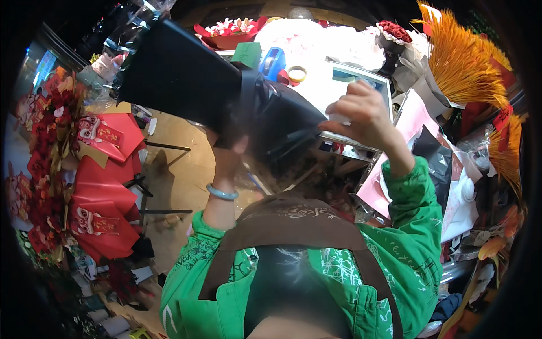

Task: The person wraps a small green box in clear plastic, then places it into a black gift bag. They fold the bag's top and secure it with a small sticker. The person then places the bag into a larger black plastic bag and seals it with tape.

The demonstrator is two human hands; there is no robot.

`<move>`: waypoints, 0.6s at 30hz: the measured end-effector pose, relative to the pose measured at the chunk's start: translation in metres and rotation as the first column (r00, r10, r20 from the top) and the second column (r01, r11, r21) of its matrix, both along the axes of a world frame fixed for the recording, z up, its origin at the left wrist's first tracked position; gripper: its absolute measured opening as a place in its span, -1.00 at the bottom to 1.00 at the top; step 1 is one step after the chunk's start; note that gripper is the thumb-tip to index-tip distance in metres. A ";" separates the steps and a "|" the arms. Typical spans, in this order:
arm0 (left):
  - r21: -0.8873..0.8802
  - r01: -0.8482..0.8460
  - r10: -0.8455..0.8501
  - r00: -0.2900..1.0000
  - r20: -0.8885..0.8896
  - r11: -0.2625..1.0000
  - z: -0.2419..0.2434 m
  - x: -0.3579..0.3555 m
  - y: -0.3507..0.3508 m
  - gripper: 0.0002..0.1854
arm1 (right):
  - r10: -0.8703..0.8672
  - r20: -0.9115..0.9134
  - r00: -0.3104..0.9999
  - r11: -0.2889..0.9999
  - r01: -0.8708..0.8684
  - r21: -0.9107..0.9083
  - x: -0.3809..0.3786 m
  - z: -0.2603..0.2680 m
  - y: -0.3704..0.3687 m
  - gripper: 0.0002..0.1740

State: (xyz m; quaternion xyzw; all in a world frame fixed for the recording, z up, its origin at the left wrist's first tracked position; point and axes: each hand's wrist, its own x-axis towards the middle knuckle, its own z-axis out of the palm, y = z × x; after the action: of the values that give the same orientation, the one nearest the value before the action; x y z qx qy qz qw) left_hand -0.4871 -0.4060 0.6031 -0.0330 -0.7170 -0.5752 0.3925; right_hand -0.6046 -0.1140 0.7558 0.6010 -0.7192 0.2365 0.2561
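Note:
A bouquet in black wrapping paper (182,76) lies slanted across the view, flaring both ways from a black band (250,91) at its waist. My left hand (230,146), with a pale blue bangle (222,193) on the wrist, grips this waist from below; the paper partly hides its fingers. My right hand (360,110) is raised at the right, fingers curled, blurred by motion. Its thumb tip is at the right corner of the black paper's lower flare. Whether it pinches the paper cannot be told. Crumpled clear film (137,25) shows beyond the bouquet's upper left end.
On the white table (315,91) are a blue tape dispenser (272,63), a tape roll (297,74) and a green box (247,54). Red-wrapped bouquets (106,135) stand at left. Orange dried grass bundles (461,59) and pink wrapping paper (417,114) are at right.

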 end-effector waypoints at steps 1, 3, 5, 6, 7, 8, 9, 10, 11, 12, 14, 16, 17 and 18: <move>0.157 0.094 -0.091 0.996 -0.026 0.983 0.010 0.005 0.006 -0.19 | 0.031 -0.033 0.999 1.000 -0.030 0.009 -0.009 0.007 -0.003 -0.67; 0.401 0.310 -0.294 0.950 -0.101 0.862 0.021 0.016 0.005 -0.19 | 0.082 0.027 0.996 0.995 -0.080 -0.052 -0.018 0.020 -0.011 -0.63; 0.556 0.532 -0.522 0.830 -0.195 0.638 0.018 0.028 -0.010 -0.14 | 0.074 0.125 0.989 0.994 -0.063 -0.085 -0.031 0.028 -0.011 -0.58; 0.618 0.519 -0.506 0.834 -0.218 0.590 0.041 0.038 -0.001 -0.10 | 0.075 0.184 0.980 0.991 -0.054 -0.119 -0.032 0.033 -0.010 -0.54; 0.685 0.488 -0.486 0.846 -0.218 0.541 0.041 0.046 0.002 -0.10 | 0.100 0.228 0.968 0.988 -0.069 -0.140 -0.034 0.028 -0.017 -0.54; 0.747 0.454 -0.469 0.856 -0.215 0.486 0.041 0.050 0.005 -0.10 | 0.126 0.272 0.954 0.983 -0.084 -0.161 -0.036 0.016 -0.027 -0.54; 0.804 0.412 -0.444 0.871 -0.209 0.430 0.041 0.056 0.008 -0.10 | 0.157 0.318 0.935 0.978 -0.102 -0.184 -0.037 0.002 -0.038 -0.54; 0.842 0.377 -0.428 0.882 -0.198 0.387 0.043 0.063 0.009 -0.13 | 0.115 0.406 0.907 0.978 -0.032 -0.205 -0.035 -0.009 -0.049 -0.57; 0.856 0.378 -0.433 0.877 -0.208 0.353 0.042 0.061 0.011 -0.16 | 0.093 0.433 0.896 0.969 0.019 -0.248 -0.036 -0.026 -0.059 -0.60; 0.856 0.394 -0.444 0.867 -0.225 0.334 0.041 0.059 0.010 -0.20 | 0.110 0.444 0.889 0.960 0.021 -0.279 -0.031 -0.041 -0.069 -0.59; 0.820 0.473 -0.495 0.822 -0.281 0.321 0.041 0.044 0.009 -0.25 | 0.214 0.598 0.772 0.902 0.079 -0.425 -0.020 -0.081 -0.088 -0.60; 0.757 0.551 -0.531 0.783 -0.323 0.352 0.047 0.031 0.006 -0.30 | 0.151 0.771 0.618 0.859 0.304 -0.412 0.014 -0.106 -0.110 -0.68; 0.731 0.581 -0.543 0.767 -0.343 0.358 0.050 0.025 0.006 -0.32 | 0.166 0.795 0.583 0.841 0.337 -0.423 0.028 -0.123 -0.120 -0.70; 0.732 0.568 -0.533 0.779 -0.331 0.375 0.055 0.021 0.010 -0.34 | 0.192 0.823 0.535 0.830 0.359 -0.427 0.045 -0.141 -0.132 -0.72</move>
State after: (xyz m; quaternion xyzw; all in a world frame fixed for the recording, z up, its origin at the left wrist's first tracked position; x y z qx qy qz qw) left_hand -0.4658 -0.3960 0.6580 -0.1003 -0.3170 -0.9288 0.1634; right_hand -0.5600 -0.2457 0.6148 0.2743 -0.6805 0.6775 0.0518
